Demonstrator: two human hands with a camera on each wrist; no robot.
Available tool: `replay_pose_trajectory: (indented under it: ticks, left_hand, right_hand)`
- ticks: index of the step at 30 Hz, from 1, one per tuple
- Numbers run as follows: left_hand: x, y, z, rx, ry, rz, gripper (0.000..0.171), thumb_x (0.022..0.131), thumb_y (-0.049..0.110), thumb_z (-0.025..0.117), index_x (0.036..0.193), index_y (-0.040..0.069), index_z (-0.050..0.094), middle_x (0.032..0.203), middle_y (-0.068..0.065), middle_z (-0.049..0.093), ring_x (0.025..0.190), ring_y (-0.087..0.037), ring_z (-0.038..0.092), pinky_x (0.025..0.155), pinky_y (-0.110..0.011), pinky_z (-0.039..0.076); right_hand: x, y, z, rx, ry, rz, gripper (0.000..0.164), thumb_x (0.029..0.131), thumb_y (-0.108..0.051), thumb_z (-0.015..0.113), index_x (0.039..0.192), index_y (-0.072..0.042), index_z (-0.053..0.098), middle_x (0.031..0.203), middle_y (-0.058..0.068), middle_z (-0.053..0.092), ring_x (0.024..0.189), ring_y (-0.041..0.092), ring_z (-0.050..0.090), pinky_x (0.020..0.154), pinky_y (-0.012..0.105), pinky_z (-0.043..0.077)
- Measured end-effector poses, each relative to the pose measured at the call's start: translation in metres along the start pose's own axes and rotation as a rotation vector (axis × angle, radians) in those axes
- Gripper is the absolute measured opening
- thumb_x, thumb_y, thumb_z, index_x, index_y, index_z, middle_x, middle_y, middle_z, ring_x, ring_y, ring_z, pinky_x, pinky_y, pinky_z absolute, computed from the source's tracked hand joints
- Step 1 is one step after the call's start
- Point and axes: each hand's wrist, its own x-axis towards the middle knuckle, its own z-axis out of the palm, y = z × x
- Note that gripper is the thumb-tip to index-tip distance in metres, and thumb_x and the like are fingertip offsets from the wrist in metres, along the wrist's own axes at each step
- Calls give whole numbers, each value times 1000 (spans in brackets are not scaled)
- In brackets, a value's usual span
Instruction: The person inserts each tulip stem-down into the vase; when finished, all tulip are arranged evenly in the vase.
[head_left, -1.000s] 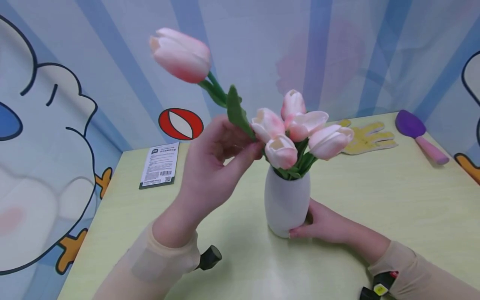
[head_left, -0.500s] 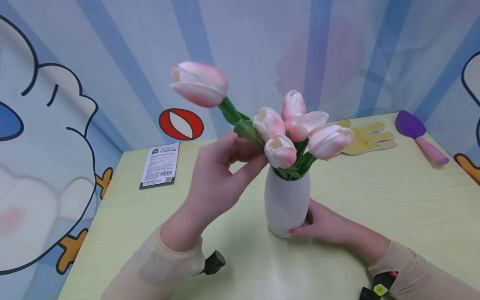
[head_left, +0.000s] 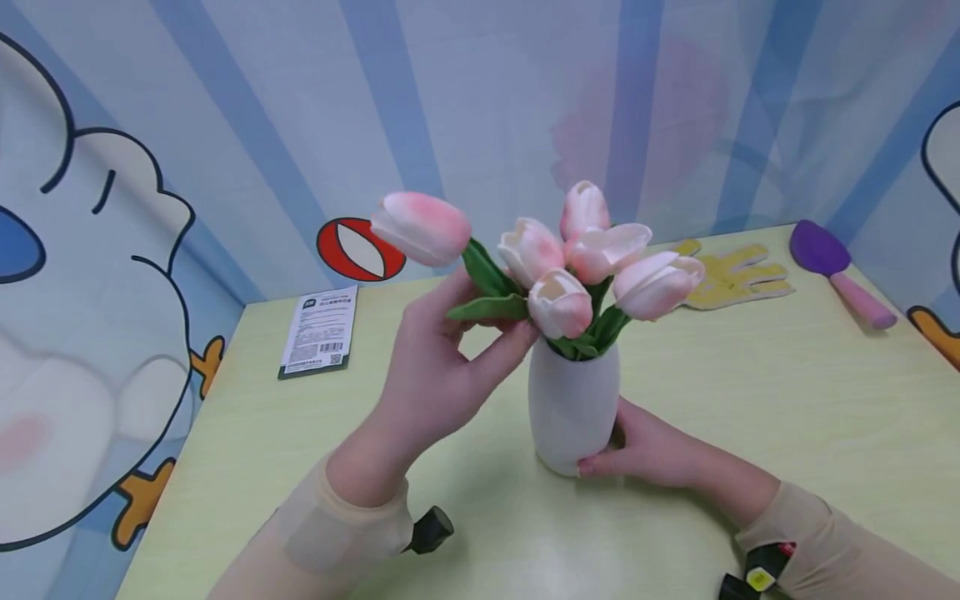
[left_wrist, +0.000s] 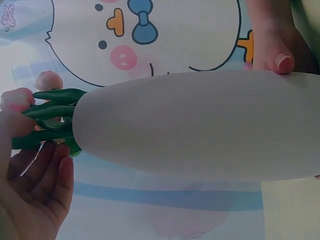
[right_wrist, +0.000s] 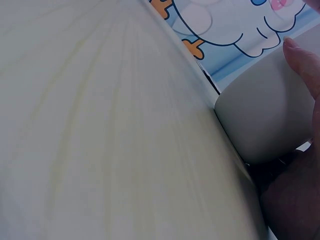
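Note:
A white vase (head_left: 573, 408) stands upright on the table, with several pink-and-white tulips (head_left: 561, 303) bunched in its mouth. My left hand (head_left: 442, 375) pinches the stem of one more tulip (head_left: 422, 227) at the vase's left rim; its bloom leans out to the left. In the left wrist view, green stems (left_wrist: 55, 110) run into the vase's opening beside the left fingers, and the pinched stem's lower end cannot be seen. Low on the vase's right side, my right hand (head_left: 652, 446) grips it near the base, thumb in front and the other fingers mostly hidden behind.
A printed packet (head_left: 320, 331) lies at the back left of the table (head_left: 465, 533). Toward the back right are a yellow glove (head_left: 742, 279) and a purple scoop with a pink handle (head_left: 840, 271). A patterned blue cloth backdrop (head_left: 480, 100) rises behind the table.
My left hand has shifted slightly right, toward the vase, and the held tulip's bloom has come down and to the right. The right hand and the vase stay in place.

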Motion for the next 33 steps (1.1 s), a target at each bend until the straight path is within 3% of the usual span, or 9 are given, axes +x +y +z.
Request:
replay_pose_trajectory:
  ticks: [5, 8, 11, 19, 27, 33]
  left_hand:
    - [1, 3, -2, -24, 57, 42, 24, 89, -8, 72, 112, -6, 68, 102, -16, 73, 85, -20, 73, 82, -39, 63]
    - [1, 3, -2, -34, 64, 70, 24, 88, -11, 72, 111, -6, 69, 99, -17, 73, 83, -20, 73, 79, -39, 64]
    - [0, 2, -1, -38, 41, 66, 24, 88, -10, 72, 112, -6, 69, 99, -17, 73, 84, -20, 74, 80, -39, 64]
    - [-1, -3, 2, 58, -19, 49, 24, 90, -1, 72, 113, -2, 70, 102, -13, 76, 91, -18, 75, 85, -35, 63]
    - [-1, -5, 2, 127, -46, 30, 27, 89, 3, 75, 115, 0, 70, 100, -9, 77, 91, -14, 74, 87, -32, 61]
    - [-3, -7, 3, 134, -74, 4, 27, 91, 3, 74, 117, 1, 69, 104, -8, 76, 94, -14, 74, 90, -31, 60]
  right_hand:
    - [0, 0, -1, -3, 4, -5, 81, 86, -24, 86, 149, -6, 38, 143, 14, 55, 129, 32, 53, 108, 31, 46]
    - [0, 0, -1, -8, 6, -3, 81, 86, -24, 86, 149, -7, 38, 143, 14, 54, 130, 31, 52, 110, 38, 45]
    - [0, 0, -1, -13, 7, -5, 82, 86, -24, 86, 149, -7, 37, 143, 14, 54, 130, 32, 52, 110, 46, 44]
    - [0, 0, 0, -6, -1, -12, 83, 86, -23, 85, 151, -8, 36, 144, 14, 54, 131, 32, 52, 111, 47, 43]
    - [0, 2, 0, -4, -3, -23, 82, 87, -23, 84, 151, -7, 36, 143, 14, 54, 129, 32, 53, 108, 33, 46]
    - [0, 1, 1, 1, 0, -17, 83, 87, -23, 85, 152, -8, 35, 143, 14, 54, 129, 32, 53, 109, 38, 46]
